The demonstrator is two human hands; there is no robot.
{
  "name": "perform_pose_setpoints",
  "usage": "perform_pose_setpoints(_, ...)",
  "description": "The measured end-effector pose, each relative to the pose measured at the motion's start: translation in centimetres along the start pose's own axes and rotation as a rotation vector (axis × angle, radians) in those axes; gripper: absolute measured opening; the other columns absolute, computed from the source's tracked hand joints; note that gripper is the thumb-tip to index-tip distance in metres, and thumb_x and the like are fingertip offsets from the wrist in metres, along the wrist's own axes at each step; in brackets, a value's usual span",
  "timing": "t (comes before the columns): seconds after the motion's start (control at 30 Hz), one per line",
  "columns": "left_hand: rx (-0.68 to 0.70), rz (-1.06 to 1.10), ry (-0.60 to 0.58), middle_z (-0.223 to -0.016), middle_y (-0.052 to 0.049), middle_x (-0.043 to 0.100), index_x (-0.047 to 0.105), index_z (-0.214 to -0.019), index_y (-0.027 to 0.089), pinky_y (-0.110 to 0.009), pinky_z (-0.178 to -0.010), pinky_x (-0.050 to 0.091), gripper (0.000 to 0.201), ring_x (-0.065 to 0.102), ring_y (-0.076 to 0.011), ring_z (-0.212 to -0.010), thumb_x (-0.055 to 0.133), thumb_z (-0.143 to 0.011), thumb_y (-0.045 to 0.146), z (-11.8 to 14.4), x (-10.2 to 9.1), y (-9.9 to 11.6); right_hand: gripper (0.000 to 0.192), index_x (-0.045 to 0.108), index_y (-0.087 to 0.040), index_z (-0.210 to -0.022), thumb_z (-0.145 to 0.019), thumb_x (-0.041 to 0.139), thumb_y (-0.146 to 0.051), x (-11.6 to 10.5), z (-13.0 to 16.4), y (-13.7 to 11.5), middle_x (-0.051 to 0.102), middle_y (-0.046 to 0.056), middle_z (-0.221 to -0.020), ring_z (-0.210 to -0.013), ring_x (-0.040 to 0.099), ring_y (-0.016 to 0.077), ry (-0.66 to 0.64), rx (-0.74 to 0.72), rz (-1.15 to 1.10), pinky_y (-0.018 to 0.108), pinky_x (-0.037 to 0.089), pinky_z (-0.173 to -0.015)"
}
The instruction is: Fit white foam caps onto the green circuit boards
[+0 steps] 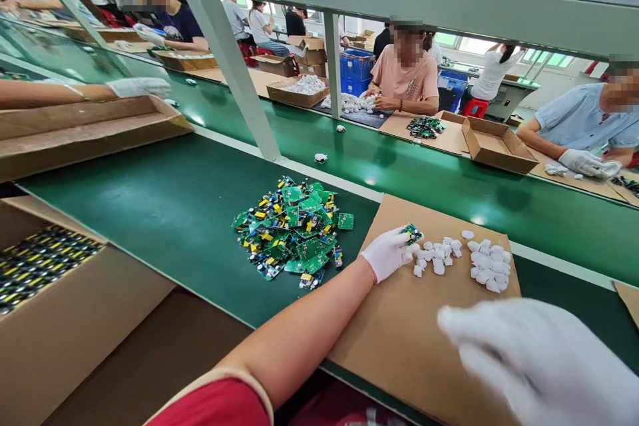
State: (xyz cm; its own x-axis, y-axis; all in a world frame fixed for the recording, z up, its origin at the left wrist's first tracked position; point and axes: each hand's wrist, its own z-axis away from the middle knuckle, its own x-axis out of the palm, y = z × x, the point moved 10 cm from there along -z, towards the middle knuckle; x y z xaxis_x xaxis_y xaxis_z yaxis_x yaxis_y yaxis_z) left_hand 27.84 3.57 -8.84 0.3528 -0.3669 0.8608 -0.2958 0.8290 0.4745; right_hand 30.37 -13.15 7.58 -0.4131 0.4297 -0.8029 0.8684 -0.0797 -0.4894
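My left hand [389,254], in a white glove, is closed on a small green circuit board [411,233] above the left edge of a cardboard sheet [399,339]. Just right of it lie loose white lumps [439,253], their material unclear. A tighter cluster of white pieces [490,265] sits farther right on the cardboard. Close to the camera, my right hand [539,353], also gloved in white, is smeared by motion over the cardboard's right side; whether it holds anything does not show. Left of my left forearm, circuit boards [292,233] with yellow parts are heaped on the green table.
A green conveyor belt [399,160] runs behind, carrying a few white-topped pieces [321,158]. A slanted metal post [234,60] rises before it. At left are a cardboard tray [90,136] beneath another person's gloved hand and a box [74,333] of packed boards. Co-workers sit opposite.
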Motion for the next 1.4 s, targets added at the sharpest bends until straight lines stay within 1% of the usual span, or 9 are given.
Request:
perform_pose_setpoints(0.03,0.007,0.011,0.01,-0.1,-0.009,0.065,0.058,-0.098,0.016,-0.017,-0.05,0.043,0.025,0.061,-0.0102,-0.066,0.062,-0.074,0.012,0.0,0.0,0.1,0.019,0.068,-0.035,-0.094,-0.08,0.056,-0.033,2.8,-1.3,0.2,0.071,0.0,-0.083,-0.076,0.065,0.0189,-0.175,-0.045,0.035,0.03,0.051,-0.07)
perform_pose_setpoints(0.1,0.025,0.029,0.028,-0.1,-0.008,0.065,0.058,-0.097,0.017,-0.017,-0.051,0.044,0.023,0.061,-0.0102,-0.067,0.062,-0.074,0.013,0.2,0.0,0.5,0.023,0.065,-0.034,-0.1,-0.083,0.051,-0.029,6.4,-3.4,2.1,0.07,0.001,-0.093,-0.08,0.064,0.0205,-0.232,-0.004,0.145,0.033,0.049,-0.073)
perform_pose_setpoints(0.33,0.042,0.044,0.045,-0.102,-0.008,0.064,0.058,-0.095,0.017,-0.018,-0.051,0.044,0.02,0.061,-0.0104,-0.067,0.062,-0.076,0.014,0.2,0.0,0.9,0.023,0.06,-0.024,-0.097,-0.074,0.061,-0.029,12.6,-3.9,6.3,0.061,0.007,-0.108,-0.082,0.061,0.0215,-0.058,0.099,0.387,0.029,0.045,-0.059)
perform_pose_setpoints(0.63,0.022,0.015,0.027,-0.106,-0.009,0.063,0.058,-0.098,0.018,-0.019,-0.053,0.046,0.023,0.062,-0.0105,-0.068,0.063,-0.075,0.015,0.2,0.1,0.7,0.023,0.055,-0.02,-0.093,-0.07,0.052,-0.015,10.1,-2.8,7.2,0.058,-0.003,-0.068,-0.054,0.053,0.0127,-0.138,0.172,-0.08,0.025,0.046,-0.055)
perform_pose_setpoints(0.87,0.026,-0.029,0.034,-0.105,-0.008,0.063,0.057,-0.1,0.018,-0.018,-0.052,0.046,0.028,0.062,-0.0113,-0.07,0.065,-0.073,0.015,0.2,0.1,0.5,0.016,0.061,-0.02,-0.077,-0.071,0.05,-0.009,6.9,-2.2,6.5,0.058,0.006,-0.076,-0.077,0.054,0.0218,0.048,0.078,0.395,0.032,0.042,-0.067)
perform_pose_setpoints(0.97,0.03,-0.041,0.03,-0.103,-0.007,0.064,0.057,-0.099,0.019,-0.018,-0.052,0.045,0.028,0.062,-0.0109,-0.07,0.065,-0.073,0.015,0.2,0.1,0.5,0.022,0.061,-0.021,-0.08,-0.072,0.047,-0.006,8.2,-2.4,6.2,0.059,0.005,-0.078,-0.075,0.055,0.0202,0.005,0.037,0.276,0.031,0.045,-0.067)
perform_pose_setpoints(1.13,0.025,-0.088,0.012,-0.102,-0.007,0.063,0.056,-0.1,0.018,-0.019,-0.053,0.047,0.031,0.063,-0.0123,-0.072,0.067,-0.071,0.014,0.4,0.2,0.5,0.025,0.056,-0.02,-0.101,-0.078,0.047,-0.018,5.2,-0.9,9.2,0.06,0.002,-0.075,-0.059,0.056,0.0153,0.037,0.185,0.005,0.029,0.049,-0.057)
perform_pose_setpoints(1.23,0.015,-0.121,-0.05,-0.099,-0.008,0.063,0.056,-0.098,0.017,-0.02,-0.051,0.047,0.028,0.062,-0.0121,-0.068,0.066,-0.072,0.016,0.5,1.0,0.2,0.029,0.059,-0.021,-0.105,-0.08,0.046,-0.021,6.2,1.8,9.0,0.063,0.008,-0.099,-0.088,0.061,0.023,-0.118,0.133,0.162,0.038,0.05,-0.078)
perform_pose_setpoints(1.4,-0.021,-0.185,-0.091,-0.081,-0.007,0.065,0.052,-0.105,0.017,-0.025,-0.049,0.046,0.033,0.058,-0.0114,-0.052,0.064,-0.075,0.021,1.0,2.1,-0.6,0.082,0.027,-0.017,-0.141,-0.07,0.062,-0.041,10.2,6.1,6.9,0.022,0.013,-0.147,-0.132,0.022,0.0369,-0.246,0.052,0.371,0.054,0.028,-0.103)
